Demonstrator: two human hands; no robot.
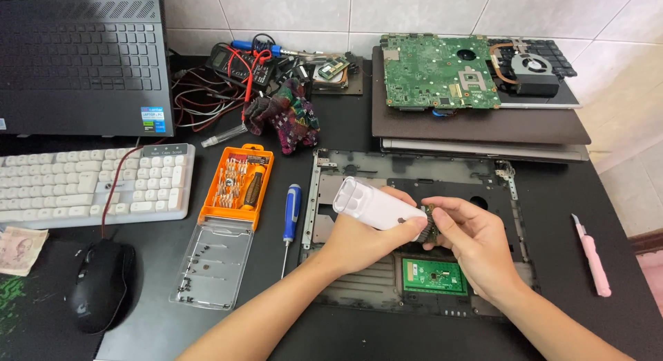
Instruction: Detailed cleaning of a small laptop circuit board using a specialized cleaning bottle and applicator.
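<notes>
Black bench [331, 126] below white tiles: left hand [362, 240] grips a white cylindrical tool [376, 205], fingers clamped, its tip at a small dark part [428, 226] pinched by the right hand [476, 247], both steadied above the opened laptop chassis [414, 178] near centre.

Black desk [615, 319] against pale tiled wall [414, 8]

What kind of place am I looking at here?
Probably a home laptop-repair bench: a bare green motherboard on stacked laptops, an orange screwdriver bit set, and an opened laptop shell under the person's hands.
</notes>
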